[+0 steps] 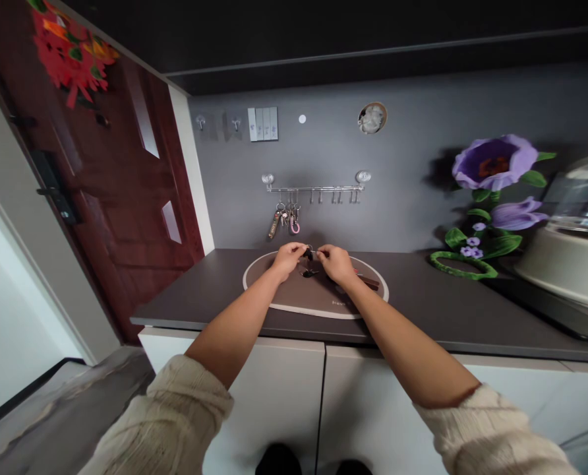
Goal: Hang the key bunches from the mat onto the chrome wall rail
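Note:
Both my hands meet over an oval brown mat (294, 300) on the dark countertop. My left hand (287, 258) and my right hand (334, 262) are both closed in a pinch on a small bunch of keys with a ring (308, 253) held between them. A dark key piece (308, 272) hangs or lies just below, over the mat. A reddish-brown strap-like thing (370, 282) lies on the mat to the right of my right hand.
A wall rail with hooks (315, 189) carries more key bunches (285, 218). A dark red door (111, 171) stands at left. Purple flower decoration (492, 198) and a covered appliance (568, 244) sit at right. White cabinet doors (323, 396) are below the countertop (209, 290).

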Available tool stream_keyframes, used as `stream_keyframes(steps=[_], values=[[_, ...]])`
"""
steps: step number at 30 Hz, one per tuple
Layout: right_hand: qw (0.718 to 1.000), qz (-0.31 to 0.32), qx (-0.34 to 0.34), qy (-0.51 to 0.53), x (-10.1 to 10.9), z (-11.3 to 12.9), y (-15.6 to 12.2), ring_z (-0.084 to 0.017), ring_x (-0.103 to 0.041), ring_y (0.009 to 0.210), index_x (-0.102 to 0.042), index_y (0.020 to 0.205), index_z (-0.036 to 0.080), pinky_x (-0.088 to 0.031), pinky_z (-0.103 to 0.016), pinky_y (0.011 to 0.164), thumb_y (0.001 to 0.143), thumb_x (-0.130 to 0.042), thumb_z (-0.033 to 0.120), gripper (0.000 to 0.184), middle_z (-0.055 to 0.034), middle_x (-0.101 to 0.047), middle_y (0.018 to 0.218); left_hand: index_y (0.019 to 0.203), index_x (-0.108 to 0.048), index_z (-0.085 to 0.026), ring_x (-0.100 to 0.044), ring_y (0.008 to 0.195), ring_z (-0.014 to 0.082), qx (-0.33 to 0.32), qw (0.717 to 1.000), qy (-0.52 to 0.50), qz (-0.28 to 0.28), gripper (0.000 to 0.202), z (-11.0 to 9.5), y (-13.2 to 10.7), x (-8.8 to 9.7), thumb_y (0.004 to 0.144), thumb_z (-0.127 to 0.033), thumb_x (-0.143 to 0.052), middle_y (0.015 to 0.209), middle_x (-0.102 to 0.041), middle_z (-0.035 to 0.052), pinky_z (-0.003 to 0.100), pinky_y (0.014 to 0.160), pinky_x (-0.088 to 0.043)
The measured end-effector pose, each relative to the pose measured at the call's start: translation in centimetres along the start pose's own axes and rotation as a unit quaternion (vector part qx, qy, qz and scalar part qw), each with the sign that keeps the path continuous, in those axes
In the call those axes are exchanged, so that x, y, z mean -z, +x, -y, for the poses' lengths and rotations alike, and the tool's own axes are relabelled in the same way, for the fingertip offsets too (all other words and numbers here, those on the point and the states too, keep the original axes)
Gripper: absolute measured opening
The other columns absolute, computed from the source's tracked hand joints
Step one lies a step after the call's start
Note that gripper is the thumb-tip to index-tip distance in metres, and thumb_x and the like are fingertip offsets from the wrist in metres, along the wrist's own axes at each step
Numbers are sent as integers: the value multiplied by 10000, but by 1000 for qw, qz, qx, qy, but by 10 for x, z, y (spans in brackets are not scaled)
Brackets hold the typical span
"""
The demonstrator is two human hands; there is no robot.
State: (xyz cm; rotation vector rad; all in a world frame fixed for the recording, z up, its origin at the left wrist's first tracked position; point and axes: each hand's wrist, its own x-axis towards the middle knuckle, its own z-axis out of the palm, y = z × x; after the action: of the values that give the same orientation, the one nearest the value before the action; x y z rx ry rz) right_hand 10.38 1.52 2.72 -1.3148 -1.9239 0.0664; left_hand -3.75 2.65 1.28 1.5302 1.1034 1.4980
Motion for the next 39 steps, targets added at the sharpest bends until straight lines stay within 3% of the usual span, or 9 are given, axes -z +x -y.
stream_keyframes(steps=[6,17,26,30,35,39], values=[[992,-16,-19,128,-1,1,2,-133,-574,744,-644,820,165,-404,-242,723,757,-467,294,228,-41,-661,813,836,-612,-137,-543,708,104,-12,997,-65,28,227,-1,1,-1,709,-315,-555,857,-636,46,208,605,-407],[955,-14,-37,295,-9,-7,6,-113,-528,638,-598,749,132,-406,-237,639,668,-529,365,256,-36,-622,729,861,-608,-133,-547,723,107,-42,996,-57,46,273,0,2,-1,703,-352,-566,863,-636,46,224,649,-421],[969,-27,13,247,-3,-4,4,-123,-503,649,-536,746,150,-398,-258,654,707,-468,356,221,-22,-569,711,802,-619,-114,-557,719,124,-76,996,-22,31,261,-3,-4,-2,686,-343,-568,799,-644,56,261,714,-421],[978,-37,33,202,2,1,2,-138,-512,682,-516,728,165,-396,-276,687,731,-435,334,188,-26,-569,726,803,-623,-121,-563,744,134,-91,996,7,-4,244,-6,-4,-2,706,-330,-543,804,-649,58,266,735,-421],[980,-52,36,188,4,3,0,-148,-521,685,-510,715,175,-402,-280,682,735,-428,340,185,-27,-575,719,793,-617,-119,-564,744,137,-101,990,86,-53,203,-1,1,1,741,-272,-496,801,-643,65,264,722,-426],[976,-76,20,205,2,0,6,-149,-523,656,-514,706,175,-407,-277,657,724,-439,357,197,-26,-581,697,767,-617,-138,-562,722,140,-105,978,168,-56,172,5,4,6,749,-234,-475,771,-638,50,271,715,-425]])
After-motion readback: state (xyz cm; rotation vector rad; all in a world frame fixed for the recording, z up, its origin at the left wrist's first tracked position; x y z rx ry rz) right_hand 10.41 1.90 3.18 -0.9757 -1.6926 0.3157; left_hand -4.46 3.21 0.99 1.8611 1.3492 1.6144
